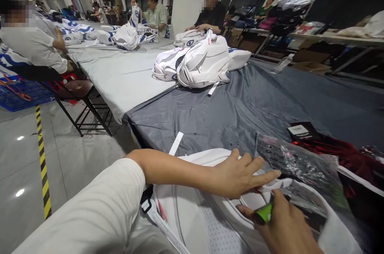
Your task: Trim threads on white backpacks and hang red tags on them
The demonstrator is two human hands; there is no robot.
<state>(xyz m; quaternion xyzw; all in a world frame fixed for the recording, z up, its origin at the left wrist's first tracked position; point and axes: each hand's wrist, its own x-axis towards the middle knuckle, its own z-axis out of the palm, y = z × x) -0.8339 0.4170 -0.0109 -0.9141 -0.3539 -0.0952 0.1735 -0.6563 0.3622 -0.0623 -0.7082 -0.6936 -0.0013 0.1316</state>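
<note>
Beyond hands [240, 176]: white backpacks [201, 64], black card [300, 131].

Counts, worktable scene

Two hands: left hand [237, 176], right hand [285, 226]. One near white backpack [204, 222], one clear plastic bag [300, 166], one green tool [265, 213], one water bottle [282, 63], one black tag [300, 130].

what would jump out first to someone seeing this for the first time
The left hand reaches across the foreground, fingers flat on a white backpack on the dark grey table; the right hand below it grips a small green tool. Beside them lies a clear plastic bag. Further back, a pile of white backpacks sits mid-table.
</note>
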